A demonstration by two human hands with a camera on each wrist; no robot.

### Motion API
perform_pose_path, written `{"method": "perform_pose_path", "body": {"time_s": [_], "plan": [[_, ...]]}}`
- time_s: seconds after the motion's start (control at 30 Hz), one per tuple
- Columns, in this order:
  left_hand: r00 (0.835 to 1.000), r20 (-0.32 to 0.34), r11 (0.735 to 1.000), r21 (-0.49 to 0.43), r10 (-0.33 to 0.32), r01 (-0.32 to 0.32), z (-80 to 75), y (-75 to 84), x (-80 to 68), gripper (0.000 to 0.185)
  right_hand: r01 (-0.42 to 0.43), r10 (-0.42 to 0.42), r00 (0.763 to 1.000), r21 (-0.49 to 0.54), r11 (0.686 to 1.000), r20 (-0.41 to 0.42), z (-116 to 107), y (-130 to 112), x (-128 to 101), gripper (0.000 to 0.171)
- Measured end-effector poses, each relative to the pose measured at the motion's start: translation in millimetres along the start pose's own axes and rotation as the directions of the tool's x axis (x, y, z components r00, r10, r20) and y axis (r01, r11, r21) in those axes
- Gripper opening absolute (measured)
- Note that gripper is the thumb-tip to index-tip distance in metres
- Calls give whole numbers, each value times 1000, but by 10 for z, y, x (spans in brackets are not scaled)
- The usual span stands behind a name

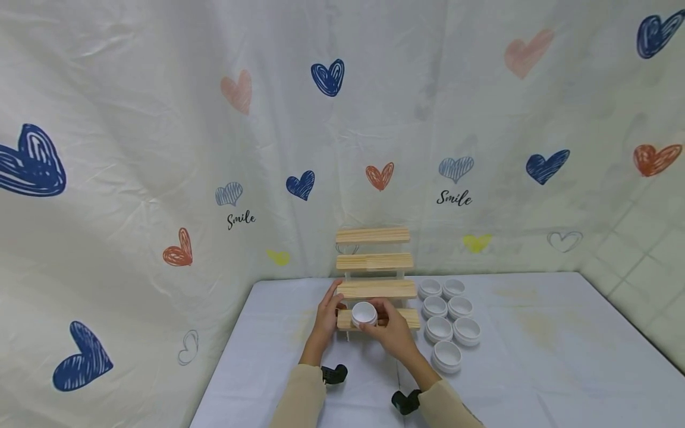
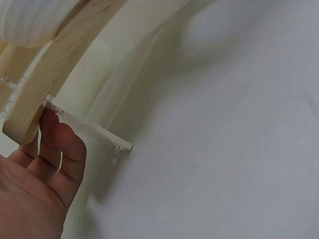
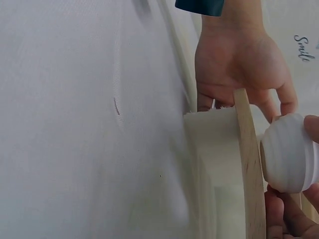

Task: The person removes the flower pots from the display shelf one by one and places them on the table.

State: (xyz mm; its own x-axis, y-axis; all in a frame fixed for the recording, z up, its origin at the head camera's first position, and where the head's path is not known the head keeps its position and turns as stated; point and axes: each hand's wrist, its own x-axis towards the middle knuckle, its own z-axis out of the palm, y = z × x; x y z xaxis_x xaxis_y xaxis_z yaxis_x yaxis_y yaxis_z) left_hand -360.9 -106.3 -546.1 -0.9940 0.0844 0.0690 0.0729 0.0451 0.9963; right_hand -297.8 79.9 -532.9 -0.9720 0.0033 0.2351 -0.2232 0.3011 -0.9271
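A small white bowl (image 1: 364,313) is over the lowest board of a tiered wooden display stand (image 1: 377,290). My right hand (image 1: 393,334) pinches the bowl between thumb and fingers. Seen from the right wrist, the ribbed bowl (image 3: 286,153) has its base against or just over the board (image 3: 250,169). At the stand's left end is my left hand (image 1: 326,318). In the left wrist view, the fingers of that left hand (image 2: 40,184) curl at the end of the lowest board (image 2: 65,55), beside a white support leg (image 2: 89,124).
To the right of the stand, several similar white bowls (image 1: 446,356) stand in two columns on the white-covered table (image 1: 535,362). Behind the table hangs a white curtain (image 1: 396,125) printed with hearts. Each wrist carries a black camera (image 1: 334,374).
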Motion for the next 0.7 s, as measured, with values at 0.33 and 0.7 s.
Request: {"method": "perform_pose_path", "body": {"time_s": [0.33,0.7], "plan": [[1000,8,1000,20,-14,14,-10,118,-65,49,-29,29,999,-19,999,17,-64,9,-39,57],[998,-59,999,47,18,-15,39,-209,118,49,-23,24,999,-22,999,26,-162,15,-132,59]]}}
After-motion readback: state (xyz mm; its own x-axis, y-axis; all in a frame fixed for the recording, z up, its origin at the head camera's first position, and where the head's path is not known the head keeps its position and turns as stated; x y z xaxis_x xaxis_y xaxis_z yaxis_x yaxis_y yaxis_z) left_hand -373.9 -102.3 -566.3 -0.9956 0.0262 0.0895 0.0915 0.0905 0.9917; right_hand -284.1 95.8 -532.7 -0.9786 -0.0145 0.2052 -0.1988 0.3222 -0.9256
